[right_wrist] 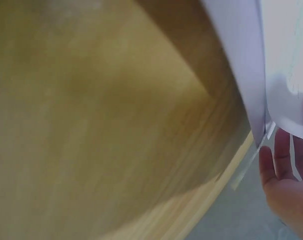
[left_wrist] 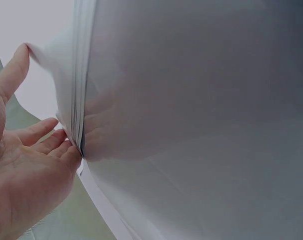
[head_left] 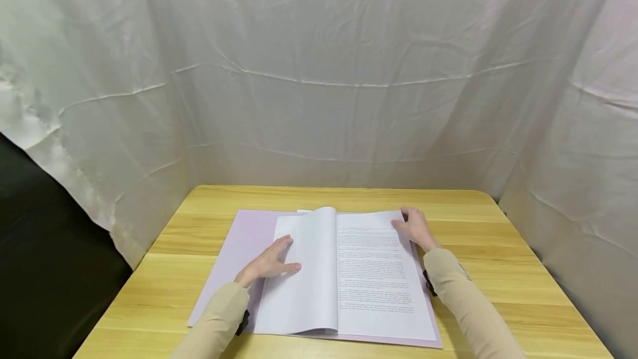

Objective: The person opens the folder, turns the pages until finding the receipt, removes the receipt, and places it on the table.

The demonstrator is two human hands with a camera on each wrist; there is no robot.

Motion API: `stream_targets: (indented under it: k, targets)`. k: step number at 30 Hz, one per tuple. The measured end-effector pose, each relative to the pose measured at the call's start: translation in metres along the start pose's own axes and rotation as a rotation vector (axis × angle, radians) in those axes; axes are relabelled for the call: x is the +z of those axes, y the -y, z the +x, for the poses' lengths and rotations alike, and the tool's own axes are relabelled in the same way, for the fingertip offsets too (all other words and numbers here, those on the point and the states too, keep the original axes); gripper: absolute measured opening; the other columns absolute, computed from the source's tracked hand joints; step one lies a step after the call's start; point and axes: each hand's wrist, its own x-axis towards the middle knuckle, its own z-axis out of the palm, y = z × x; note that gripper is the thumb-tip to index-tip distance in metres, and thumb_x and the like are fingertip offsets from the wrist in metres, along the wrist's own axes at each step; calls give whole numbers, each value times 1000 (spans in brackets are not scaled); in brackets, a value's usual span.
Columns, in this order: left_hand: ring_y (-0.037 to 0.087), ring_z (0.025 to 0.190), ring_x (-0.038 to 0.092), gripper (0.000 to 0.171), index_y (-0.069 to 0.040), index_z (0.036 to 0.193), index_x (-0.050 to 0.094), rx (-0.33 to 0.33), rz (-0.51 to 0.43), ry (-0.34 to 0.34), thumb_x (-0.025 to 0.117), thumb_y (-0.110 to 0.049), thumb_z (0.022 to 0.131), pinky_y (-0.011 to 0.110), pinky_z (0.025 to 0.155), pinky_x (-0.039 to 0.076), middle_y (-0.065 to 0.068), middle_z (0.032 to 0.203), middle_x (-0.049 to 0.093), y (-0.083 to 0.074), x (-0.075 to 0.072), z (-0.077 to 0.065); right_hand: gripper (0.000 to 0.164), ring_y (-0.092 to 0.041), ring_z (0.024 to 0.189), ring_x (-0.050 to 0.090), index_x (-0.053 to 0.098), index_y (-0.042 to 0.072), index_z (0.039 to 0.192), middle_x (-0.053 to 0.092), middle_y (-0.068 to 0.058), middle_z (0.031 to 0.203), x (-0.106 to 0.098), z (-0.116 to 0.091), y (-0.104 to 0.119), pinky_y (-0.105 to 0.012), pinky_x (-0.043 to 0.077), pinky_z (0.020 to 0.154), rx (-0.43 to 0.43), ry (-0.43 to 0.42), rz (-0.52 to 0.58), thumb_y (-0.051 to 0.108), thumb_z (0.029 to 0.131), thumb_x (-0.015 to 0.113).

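An open lilac folder [head_left: 256, 229] lies on the table, with printed sheets inside. Some sheets are folded over to the left as a bowed white flap [head_left: 319, 270]; on the right a page of printed text [head_left: 374, 270] faces up. My left hand [head_left: 271, 262] rests on the turned sheets, fingers and thumb spread. In the left wrist view its fingertips touch the stacked page edges [left_wrist: 80, 75]. At the top right corner my right hand [head_left: 416, 229] pinches the printed page, thumb on top and fingers beneath. The right wrist view shows that curled corner [right_wrist: 286, 107] by the fingers.
The wooden table [head_left: 164, 276] extends around the folder on all sides. Pale grey curtains [head_left: 349, 115] hang behind and at both sides. A dark area [head_left: 45, 259] shows at the lower left, beyond the table.
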Motion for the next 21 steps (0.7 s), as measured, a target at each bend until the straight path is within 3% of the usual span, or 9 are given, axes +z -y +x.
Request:
stream_targets:
  k: [5, 8, 16, 21]
  targets:
    - [51, 149, 26, 89, 10, 151, 31, -2, 16, 0, 75, -35, 89, 66, 121, 26, 32, 161, 27, -2, 0, -1, 25, -25, 84, 56, 65, -6, 106, 68, -23, 100, -2, -2, -1, -31, 47, 74, -23, -5, 1, 16, 97, 66]
    - [52, 149, 26, 89, 10, 152, 31, -2, 19, 3, 76, -34, 88, 66, 120, 26, 32, 161, 26, -1, 0, -1, 26, -21, 80, 56, 67, -6, 105, 70, -21, 95, -3, -3, -1, -25, 42, 69, -34, -12, 15, 18, 97, 66]
    - [51, 149, 26, 91, 9, 152, 31, -9, 27, 1, 77, -35, 87, 66, 120, 26, 31, 161, 26, -2, 1, -1, 33, -18, 73, 52, 71, -9, 108, 68, -17, 85, -5, -7, 1, -24, 38, 63, -24, -25, 20, 23, 98, 65]
    - [51, 149, 26, 91, 9, 152, 31, -8, 32, 0, 77, -36, 87, 66, 120, 26, 31, 161, 26, -1, 2, 0, 32, -19, 75, 53, 69, -9, 113, 68, -17, 88, -8, -9, 0, -25, 40, 64, -19, -4, 57, 18, 96, 67]
